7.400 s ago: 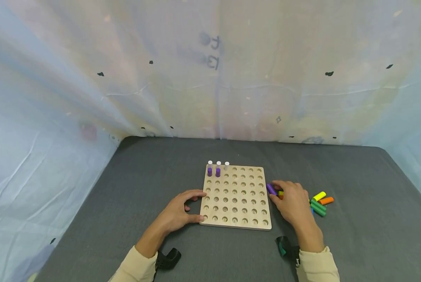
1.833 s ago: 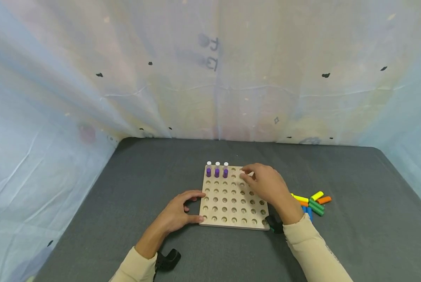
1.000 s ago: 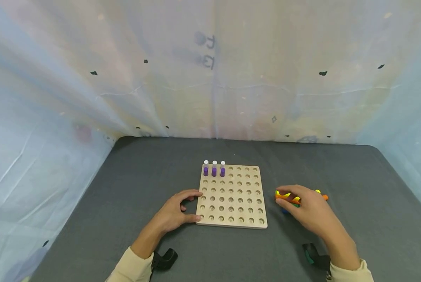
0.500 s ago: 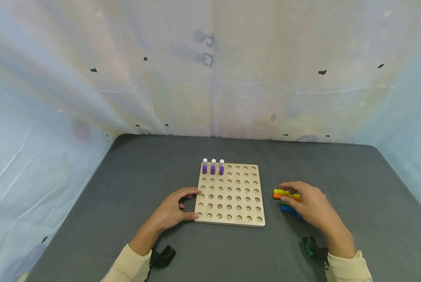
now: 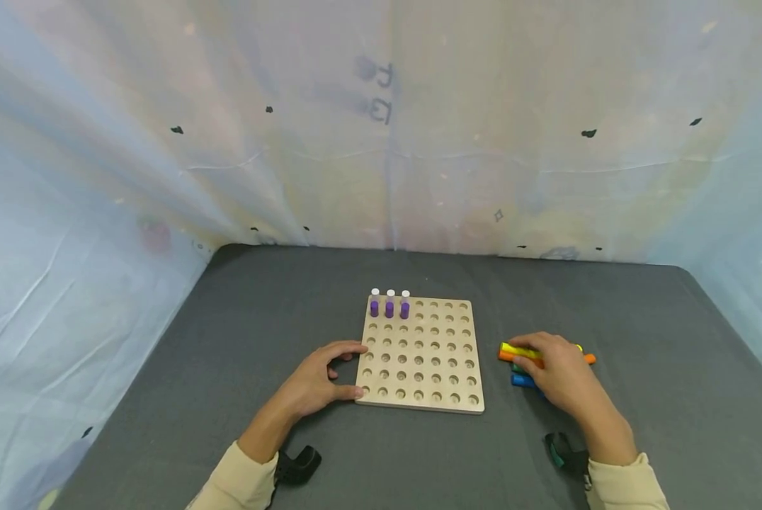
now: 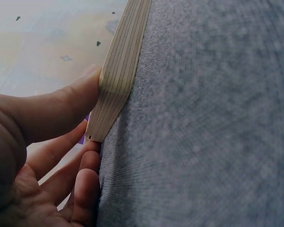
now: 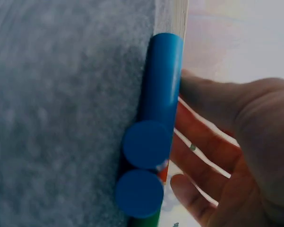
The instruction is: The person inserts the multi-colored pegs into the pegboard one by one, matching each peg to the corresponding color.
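Note:
A square wooden pegboard [image 5: 419,354] with rows of holes lies on the grey mat. Three purple pegs [image 5: 389,309] stand in its far left corner, with three white pegs [image 5: 390,292] in the row behind them. My left hand [image 5: 320,379] grips the board's near left corner; in the left wrist view the thumb [image 6: 61,109] presses against the board's edge [image 6: 120,75]. My right hand [image 5: 556,368] rests with relaxed fingers over a pile of loose pegs right of the board: yellow [image 5: 515,349], orange [image 5: 510,356], blue [image 5: 521,380]. Blue pegs [image 7: 160,85] lie beside its open palm [image 7: 227,142].
Pale sheeting walls [image 5: 381,142] close in the mat on the left, the back and the right. Most of the board's holes hold nothing. A green peg end [image 7: 146,221] shows below the blue ones.
A third purple peg went into the board. My right hand then came back from the board's far side to the loose pegs, where it has since only shifted slightly. The left hand kept its hold.

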`<action>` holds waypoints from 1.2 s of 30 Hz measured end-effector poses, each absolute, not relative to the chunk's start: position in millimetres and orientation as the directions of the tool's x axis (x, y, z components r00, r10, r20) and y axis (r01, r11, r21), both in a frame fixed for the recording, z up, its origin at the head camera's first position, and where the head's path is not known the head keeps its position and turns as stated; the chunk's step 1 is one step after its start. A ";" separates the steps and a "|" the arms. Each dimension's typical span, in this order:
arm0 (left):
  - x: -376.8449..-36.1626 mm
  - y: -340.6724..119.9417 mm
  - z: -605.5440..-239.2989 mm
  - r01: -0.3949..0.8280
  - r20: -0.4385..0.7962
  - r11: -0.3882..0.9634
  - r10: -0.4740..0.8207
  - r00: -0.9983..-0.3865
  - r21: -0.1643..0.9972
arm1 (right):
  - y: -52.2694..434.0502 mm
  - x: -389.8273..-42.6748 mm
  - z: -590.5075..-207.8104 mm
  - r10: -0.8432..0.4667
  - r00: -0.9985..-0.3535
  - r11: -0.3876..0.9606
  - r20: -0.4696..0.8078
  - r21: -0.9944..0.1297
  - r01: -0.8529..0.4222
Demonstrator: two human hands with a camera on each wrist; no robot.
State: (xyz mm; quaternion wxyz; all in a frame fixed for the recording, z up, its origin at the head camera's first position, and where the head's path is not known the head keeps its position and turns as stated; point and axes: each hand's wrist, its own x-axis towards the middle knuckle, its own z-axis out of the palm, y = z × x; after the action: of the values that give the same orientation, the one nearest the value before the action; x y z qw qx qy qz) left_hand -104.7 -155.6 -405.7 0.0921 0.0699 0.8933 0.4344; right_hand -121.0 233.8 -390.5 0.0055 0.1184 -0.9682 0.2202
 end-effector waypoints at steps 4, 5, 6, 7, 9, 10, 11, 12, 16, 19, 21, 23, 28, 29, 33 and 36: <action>-104.0 -156.0 -405.4 0.050 -0.100 0.605 0.210 -0.973 0.794 | 232.2 -121.4 -390.9 -0.211 -0.974 0.892 0.081 -0.393 -0.226; -103.9 -156.1 -405.4 0.051 -0.099 0.604 0.211 -0.972 0.795 | 231.8 -121.7 -391.1 -0.208 -0.975 0.891 0.081 -0.395 -0.223; -103.6 -156.3 -405.4 0.049 -0.100 0.605 0.210 -0.973 0.795 | 231.4 -121.8 -391.1 -0.205 -0.976 0.890 0.078 -0.400 -0.219; -103.4 -156.3 -405.2 0.047 -0.100 0.605 0.207 -0.973 0.795 | 231.0 -121.8 -391.2 -0.201 -0.977 0.888 0.076 -0.406 -0.215; -103.0 -156.3 -405.2 0.040 -0.103 0.608 0.199 -0.975 0.793 | 230.2 -122.0 -391.2 -0.196 -0.978 0.880 0.075 -0.427 -0.209; -102.8 -156.3 -405.2 0.038 -0.105 0.609 0.196 -0.975 0.792 | 229.8 -121.9 -391.2 -0.194 -0.978 0.876 0.074 -0.436 -0.206; -102.6 -156.2 -405.3 0.039 -0.102 0.612 0.194 -0.976 0.790 | 229.2 -121.9 -391.1 -0.191 -0.979 0.872 0.071 -0.446 -0.202; -102.4 -156.0 -405.1 0.036 -0.104 0.614 0.191 -0.976 0.789 | 228.8 -121.9 -391.0 -0.188 -0.980 0.870 0.068 -0.451 -0.199; -102.5 -155.2 -405.0 0.030 -0.109 0.616 0.186 -0.976 0.787 | 228.5 -121.9 -391.4 -0.181 -0.982 0.871 0.054 -0.454 -0.186; -102.7 -154.6 -405.2 0.033 -0.106 0.621 0.185 -0.977 0.783 | 229.7 -122.1 -392.9 -0.184 -0.981 0.874 0.053 -0.448 -0.188; -103.0 -154.3 -405.6 0.032 -0.105 0.625 0.181 -0.978 0.780 | 230.8 -122.8 -394.2 -0.191 -0.981 0.875 0.046 -0.446 -0.191; -103.5 -153.8 -406.0 0.025 -0.109 0.627 0.174 -0.979 0.778 | 231.8 -123.9 -394.9 -0.199 -0.980 0.876 0.030 -0.443 -0.191; -104.5 -153.0 -406.5 0.009 -0.120 0.624 0.165 -0.979 0.781 | 231.4 -124.9 -395.6 -0.189 -0.982 0.891 -0.022 -0.425 -0.162; -104.2 -152.8 -406.4 0.014 -0.117 0.621 0.169 -0.979 0.784 | 231.2 -124.6 -395.6 -0.188 -0.982 0.891 -0.025 -0.426 -0.160; -104.1 -154.9 -406.4 0.036 -0.107 0.605 0.199 -0.974 0.795 | 229.7 -123.0 -394.3 -0.194 -0.981 0.882 -0.026 -0.442 -0.162; -104.8 -155.9 -406.0 0.037 -0.109 0.601 0.205 -0.973 0.798 | 227.9 -122.9 -393.6 -0.201 -0.980 0.879 -0.012 -0.445 -0.175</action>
State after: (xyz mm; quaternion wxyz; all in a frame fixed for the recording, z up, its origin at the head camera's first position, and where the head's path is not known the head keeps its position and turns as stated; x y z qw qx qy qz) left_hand -104.8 -155.9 -406.0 0.0950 0.0681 0.8898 0.4412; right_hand -122.9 227.9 -393.6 -0.0288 0.0969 -0.9687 0.2266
